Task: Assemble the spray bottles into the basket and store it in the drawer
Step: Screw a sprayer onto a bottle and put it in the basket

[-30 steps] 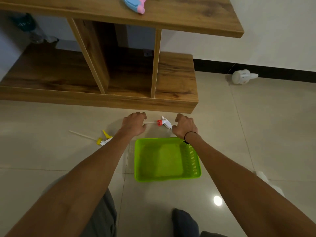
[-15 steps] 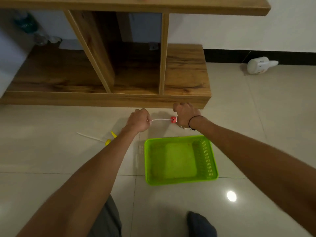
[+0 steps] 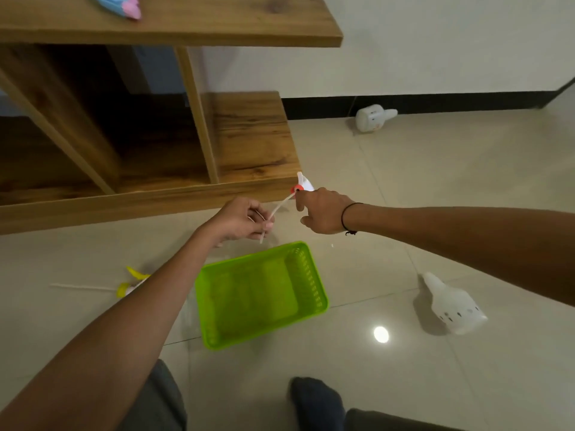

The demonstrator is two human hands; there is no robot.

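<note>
Head view: you have lifted the red-collared sprayer head (image 3: 302, 185) off the floor. Your right hand (image 3: 323, 211) fingers close around it, while your left hand (image 3: 241, 219) fingers pinch its dip tube (image 3: 277, 209). The green basket (image 3: 320, 301) sits empty just below your fingers. The nearest bottle (image 3: 454, 306) lies well right of them, so assembly can begin.

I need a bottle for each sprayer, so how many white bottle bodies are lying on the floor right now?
2. One white bottle lies by the far wall's black baseboard; the other bottle lies on the tiles right of the green basket. More could be out of frame.
</note>
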